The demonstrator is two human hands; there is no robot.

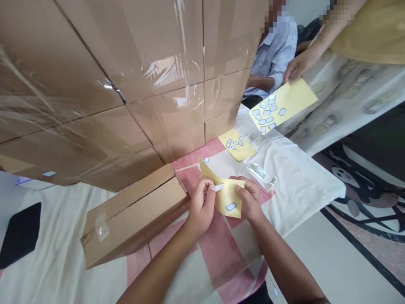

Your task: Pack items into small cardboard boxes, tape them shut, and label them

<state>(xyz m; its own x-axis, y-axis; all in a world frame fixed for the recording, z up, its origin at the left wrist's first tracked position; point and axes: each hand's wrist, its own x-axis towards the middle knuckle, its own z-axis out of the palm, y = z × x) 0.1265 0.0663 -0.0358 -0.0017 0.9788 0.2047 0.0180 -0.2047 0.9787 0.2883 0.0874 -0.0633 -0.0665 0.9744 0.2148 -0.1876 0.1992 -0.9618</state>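
Observation:
My left hand [202,204] pinches a small white label [219,187] at the left part of a curved yellow sheet [223,204]. Whether the label still sticks to the sheet, I cannot tell. Around the sheet's right edge, the thumb and fingers of my right hand [249,198] are closed. One blue-edged label [231,207] lies on the sheet's lower part. Just beyond my right hand stands a white tape dispenser [260,175]. Another yellow sheet [245,153] with several labels rests on the cloth further back.
Taped cartons [177,131] are stacked high at the back left. A long carton [136,215] lies left of my hands. At the far right, another person's hand [297,67] holds a labelled yellow sheet [297,95]. A black flat object [20,232] lies far left.

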